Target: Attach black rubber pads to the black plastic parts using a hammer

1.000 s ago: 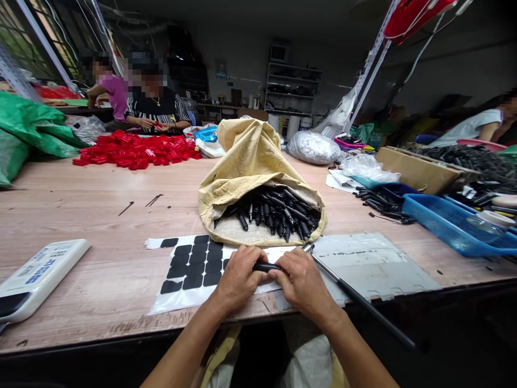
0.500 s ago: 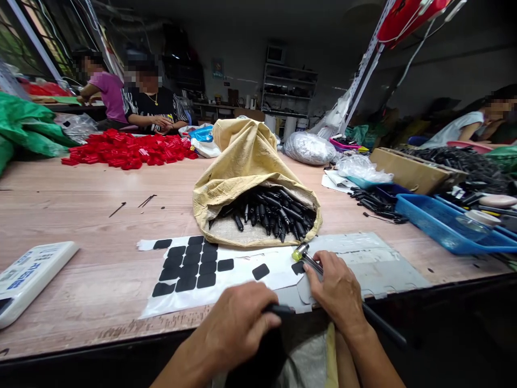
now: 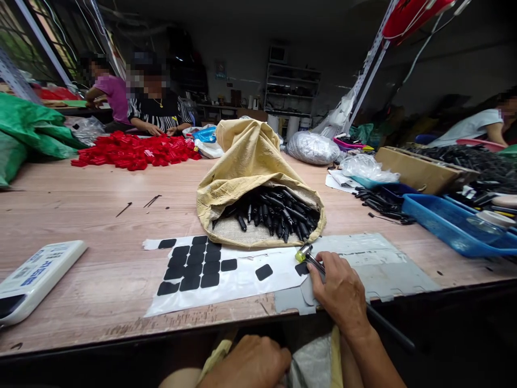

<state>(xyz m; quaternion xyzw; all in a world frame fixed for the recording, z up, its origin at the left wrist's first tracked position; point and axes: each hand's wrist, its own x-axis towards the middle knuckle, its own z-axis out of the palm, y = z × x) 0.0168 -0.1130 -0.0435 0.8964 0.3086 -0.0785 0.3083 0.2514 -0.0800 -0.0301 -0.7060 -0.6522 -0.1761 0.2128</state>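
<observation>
My right hand (image 3: 339, 288) rests at the table's front edge, closed around the black handle of a small hammer (image 3: 391, 327). The hammer's head, with a yellow-green face, lies over the white sheet (image 3: 246, 293), beside a loose black square. My left hand (image 3: 252, 362) is low, below the table edge, over a pale sack (image 3: 313, 364) in my lap. Its knuckles show but its fingertips are hidden, so I cannot see whether it holds anything. Several black rounded squares (image 3: 195, 256) lie on the white sheet. Behind them, a yellow sack (image 3: 246, 148) gapes open, with black pen-like parts (image 3: 274, 210) inside.
A white boxy device (image 3: 44, 275) lies at left. A red heap of parts (image 3: 137, 151) sits farther back, near two people. On the right are a blue tray (image 3: 452, 221), black parts, a cardboard box (image 3: 420, 167) and another person. Grey sheeting (image 3: 396, 269) covers the right front.
My left hand has dropped from the table edge toward my lap; the black part it held is out of sight. My right hand keeps the hammer in place. The view has shifted slightly.
</observation>
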